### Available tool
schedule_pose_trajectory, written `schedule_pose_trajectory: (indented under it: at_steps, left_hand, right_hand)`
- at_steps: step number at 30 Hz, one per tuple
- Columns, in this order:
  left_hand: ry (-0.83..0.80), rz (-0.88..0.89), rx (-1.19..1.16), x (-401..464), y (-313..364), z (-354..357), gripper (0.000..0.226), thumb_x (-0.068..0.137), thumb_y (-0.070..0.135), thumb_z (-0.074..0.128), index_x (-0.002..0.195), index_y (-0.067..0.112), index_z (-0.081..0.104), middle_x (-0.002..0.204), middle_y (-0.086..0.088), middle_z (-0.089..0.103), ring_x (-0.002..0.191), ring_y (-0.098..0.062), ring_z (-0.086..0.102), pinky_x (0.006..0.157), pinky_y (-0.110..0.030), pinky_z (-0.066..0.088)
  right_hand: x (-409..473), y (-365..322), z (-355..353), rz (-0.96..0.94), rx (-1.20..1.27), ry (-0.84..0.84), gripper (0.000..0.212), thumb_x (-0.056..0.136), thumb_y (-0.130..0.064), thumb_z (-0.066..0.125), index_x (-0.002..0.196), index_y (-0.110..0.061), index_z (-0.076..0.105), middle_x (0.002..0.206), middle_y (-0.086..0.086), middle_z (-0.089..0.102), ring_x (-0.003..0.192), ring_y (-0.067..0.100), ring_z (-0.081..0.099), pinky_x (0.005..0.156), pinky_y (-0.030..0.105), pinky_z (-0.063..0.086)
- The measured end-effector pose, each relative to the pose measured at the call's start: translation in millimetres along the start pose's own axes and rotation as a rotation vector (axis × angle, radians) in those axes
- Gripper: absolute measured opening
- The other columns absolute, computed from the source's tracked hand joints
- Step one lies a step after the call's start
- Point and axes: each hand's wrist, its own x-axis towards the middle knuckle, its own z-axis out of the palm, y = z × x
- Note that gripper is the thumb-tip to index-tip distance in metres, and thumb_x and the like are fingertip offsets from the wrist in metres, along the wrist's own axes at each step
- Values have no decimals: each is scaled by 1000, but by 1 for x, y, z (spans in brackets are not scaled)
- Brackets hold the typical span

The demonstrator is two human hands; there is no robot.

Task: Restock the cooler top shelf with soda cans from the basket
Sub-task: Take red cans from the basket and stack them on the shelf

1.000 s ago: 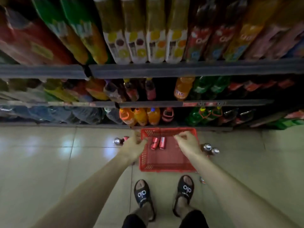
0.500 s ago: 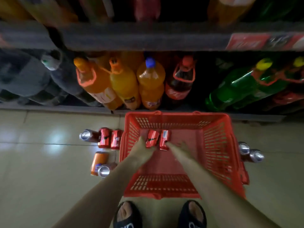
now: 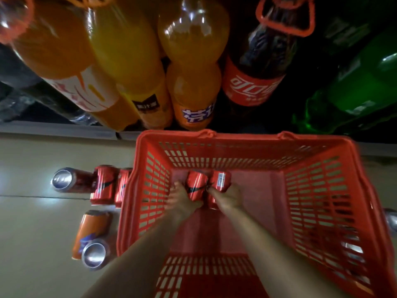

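Note:
A red plastic basket (image 3: 318, 190) stands on the floor below the lowest shelf. Two red soda cans lie side by side on its bottom near the far wall. My left hand (image 3: 182, 201) grips the left can (image 3: 196, 183) with fingers curled round it. My right hand (image 3: 227, 196) grips the right can (image 3: 221, 179), whose white label faces up. Both forearms reach down into the basket from the near side.
Several cans lie on the tiled floor left of the basket: red ones (image 3: 103, 183) and an orange one (image 3: 90, 231). A silver can end (image 3: 391, 220) shows at the basket's right. Large orange (image 3: 193, 82), cola (image 3: 257, 67) and green (image 3: 354, 87) bottles fill the lowest shelf.
The view has dropped much closer to the basket. Both hands went from the basket rim down inside and have closed round the two red cans.

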Motion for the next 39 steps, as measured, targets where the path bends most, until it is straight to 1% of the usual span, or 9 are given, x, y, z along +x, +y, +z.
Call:
schedule_pose_trajectory:
  at_steps: [4, 8, 13, 16, 21, 25, 29, 33, 39]
  left_hand:
    - [-89, -31, -133, -2, 0, -4, 80, 78, 32, 89, 141, 5, 47, 135, -11, 63, 124, -29, 63, 100, -33, 52]
    - [-163, 0, -362, 1, -7, -12, 93, 40, 41, 90, 123, 14, 58, 120, -9, 73, 108, -25, 71, 96, -43, 60]
    - [-162, 112, -486, -84, 36, -76, 70, 42, 18, 93, 99, 29, 54, 102, 0, 71, 104, -21, 70, 87, -37, 62]
    - [-165, 166, -490, -154, 69, -132, 85, 30, 32, 90, 107, 30, 52, 108, -1, 70, 103, -19, 69, 83, -38, 62]
    - [-166, 263, -489, -294, 132, -254, 80, 50, 11, 95, 115, 28, 53, 107, 2, 71, 100, -14, 70, 85, -36, 61]
    - [-146, 338, -509, -410, 182, -373, 76, 56, 6, 92, 118, 27, 54, 109, -2, 73, 98, -15, 71, 80, -29, 62]
    - [-78, 464, -517, -517, 227, -493, 78, 45, 17, 86, 115, 27, 55, 105, -6, 74, 89, -19, 74, 81, -45, 64]
    - [-9, 638, -515, -621, 270, -602, 77, 62, -5, 81, 128, 23, 52, 104, -6, 70, 71, 2, 67, 63, -23, 59]
    - [144, 879, -556, -740, 309, -737, 80, 59, 5, 82, 129, 33, 56, 112, -8, 75, 96, -18, 74, 79, -33, 62]
  right_hand:
    - [-5, -1, -11, 52, 72, -98, 25, 82, -9, 82, 105, -5, 73, 98, 11, 73, 77, 21, 67, 58, 19, 52]
    - [-22, -8, -33, 39, 184, -140, 33, 83, -7, 81, 113, -10, 66, 96, 8, 68, 71, 10, 61, 42, 6, 41]
    - [-88, -39, -73, -30, 383, -146, 49, 65, -28, 85, 111, -16, 73, 96, 6, 79, 85, 21, 75, 73, 32, 58]
    - [-154, -79, -120, -96, 441, -158, 64, 55, -36, 80, 116, -15, 75, 98, 7, 80, 94, 26, 77, 85, 42, 60]
    - [-287, -176, -208, -224, 436, -204, 66, 53, -39, 79, 116, -20, 74, 103, 8, 79, 99, 30, 75, 93, 52, 59]
    - [-410, -279, -277, -330, 452, -234, 55, 54, -30, 78, 107, -18, 75, 95, 7, 80, 96, 31, 75, 84, 42, 59]
    - [-534, -380, -340, -445, 454, -308, 53, 55, -31, 79, 106, -20, 76, 101, 10, 79, 96, 29, 75, 87, 44, 58]
    - [-642, -470, -393, -594, 448, -356, 51, 60, -30, 79, 110, -24, 74, 107, 6, 78, 104, 29, 73, 97, 50, 55]
    - [-780, -585, -459, -940, 412, -393, 54, 70, -25, 80, 122, -27, 68, 114, 0, 77, 106, 20, 73, 97, 48, 58]
